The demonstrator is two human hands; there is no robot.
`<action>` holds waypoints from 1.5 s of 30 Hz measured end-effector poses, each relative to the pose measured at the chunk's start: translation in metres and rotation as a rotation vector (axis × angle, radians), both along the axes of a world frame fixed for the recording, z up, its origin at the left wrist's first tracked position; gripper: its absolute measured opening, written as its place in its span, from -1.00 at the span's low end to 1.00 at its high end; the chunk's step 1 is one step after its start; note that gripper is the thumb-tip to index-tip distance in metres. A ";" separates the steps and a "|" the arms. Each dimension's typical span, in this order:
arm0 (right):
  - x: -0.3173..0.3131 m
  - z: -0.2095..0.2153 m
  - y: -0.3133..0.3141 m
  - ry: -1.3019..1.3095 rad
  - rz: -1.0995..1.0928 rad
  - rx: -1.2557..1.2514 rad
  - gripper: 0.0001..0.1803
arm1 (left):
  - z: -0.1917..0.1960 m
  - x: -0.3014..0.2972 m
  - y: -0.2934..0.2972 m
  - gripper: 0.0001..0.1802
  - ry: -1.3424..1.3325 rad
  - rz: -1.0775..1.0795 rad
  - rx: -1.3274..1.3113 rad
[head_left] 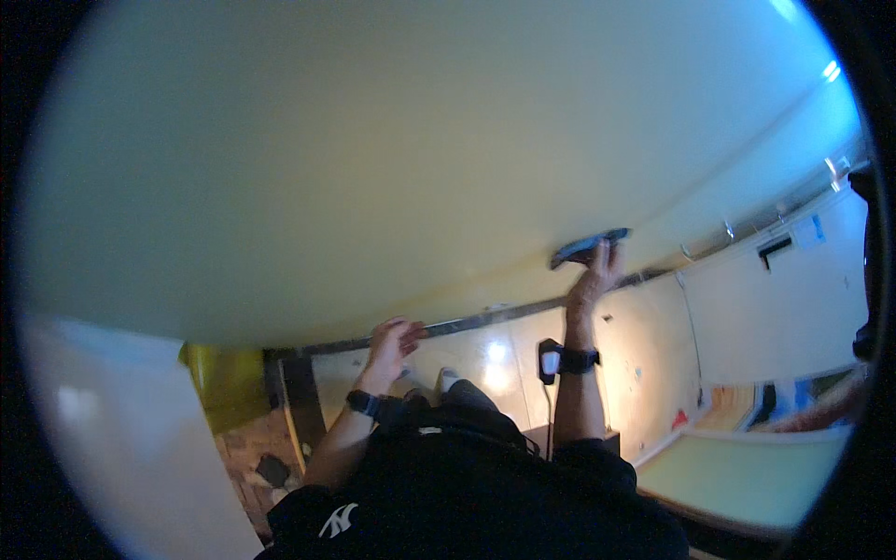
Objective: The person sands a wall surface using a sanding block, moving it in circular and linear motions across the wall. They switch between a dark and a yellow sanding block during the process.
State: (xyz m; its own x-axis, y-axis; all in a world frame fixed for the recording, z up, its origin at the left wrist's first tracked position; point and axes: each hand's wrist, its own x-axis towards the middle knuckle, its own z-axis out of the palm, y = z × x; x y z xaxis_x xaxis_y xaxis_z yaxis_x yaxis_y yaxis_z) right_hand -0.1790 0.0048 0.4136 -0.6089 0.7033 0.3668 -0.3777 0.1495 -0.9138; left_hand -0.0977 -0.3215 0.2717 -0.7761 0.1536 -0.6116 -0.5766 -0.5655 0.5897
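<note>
A large, smooth, pale yellow-green surface fills the upper view. My right hand is closed on a flat, dark blue handheld block, which lies against this surface not far from its near edge. Motion blur hides whether the block is a brush, a pad or a sander. My left hand is beside the near edge, holding nothing, its fingers loosely bent and apart. A dark band circles my left wrist. On my right wrist sits a dark strap with a small boxy device.
Below the near edge is a pale floor with a bright light patch. A wooden-edged pale green panel stands at the lower right, beside another person's arm. Yellow sheeting and a white panel are at left.
</note>
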 end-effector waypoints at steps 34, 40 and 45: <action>0.023 0.080 -0.082 -0.053 0.468 0.757 -0.80 | 0.189 -0.034 0.103 -0.60 0.740 0.047 -0.229; 0.028 0.102 -0.086 -0.062 0.573 0.623 -0.85 | 0.213 -0.047 0.108 -0.60 0.642 0.014 -0.452; 0.037 0.119 -0.098 -0.093 0.601 0.538 -0.85 | 0.232 -0.047 0.096 -0.61 0.789 0.190 -0.660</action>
State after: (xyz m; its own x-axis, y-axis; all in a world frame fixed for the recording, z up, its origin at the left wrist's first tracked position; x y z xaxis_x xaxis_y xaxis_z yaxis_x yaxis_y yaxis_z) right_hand -0.1418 -0.0935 0.5327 -0.8713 -0.0120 0.4905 -0.4591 0.3730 -0.8063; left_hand -0.1449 -0.2257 0.5036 -0.9678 -0.1930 0.1614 0.1712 -0.0352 0.9846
